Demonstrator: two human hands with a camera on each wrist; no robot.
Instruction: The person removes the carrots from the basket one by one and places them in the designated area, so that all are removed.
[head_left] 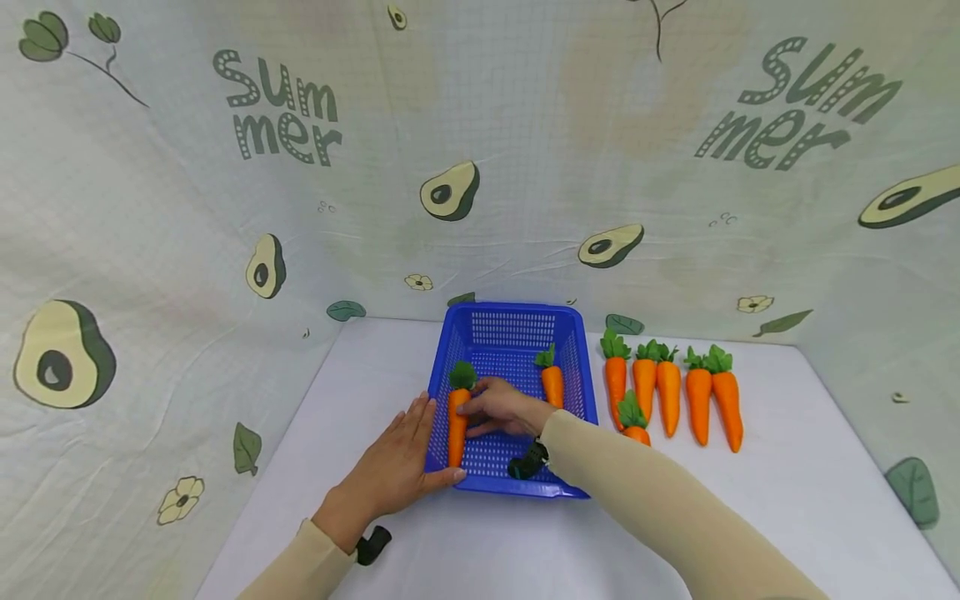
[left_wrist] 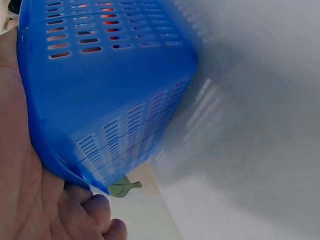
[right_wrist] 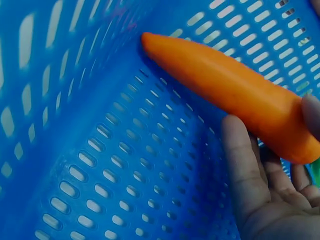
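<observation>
1. Our right hand is reaching into the blue basket and pinching a carrot near its leafy end; in the right wrist view the thumb and fingers are curling round the thick part of the orange body, which is lying against the perforated floor beside the basket's left wall.
2. Our left hand is pressing flat against the outside of the basket's left wall, fingers nearly straight, thumb lying along the near corner; the left wrist view is showing the palm touching the blue plastic.
3. We are seeing a second carrot lying in the basket near its right wall, well apart from the held one.
4. We are seeing six more carrots on the white table just right of the basket: five in a row, leaves pointing away from us, and one nearer, partly hidden by our right sleeve.
5. We are facing a cloth backdrop printed with avocados and the word "Summer".
</observation>
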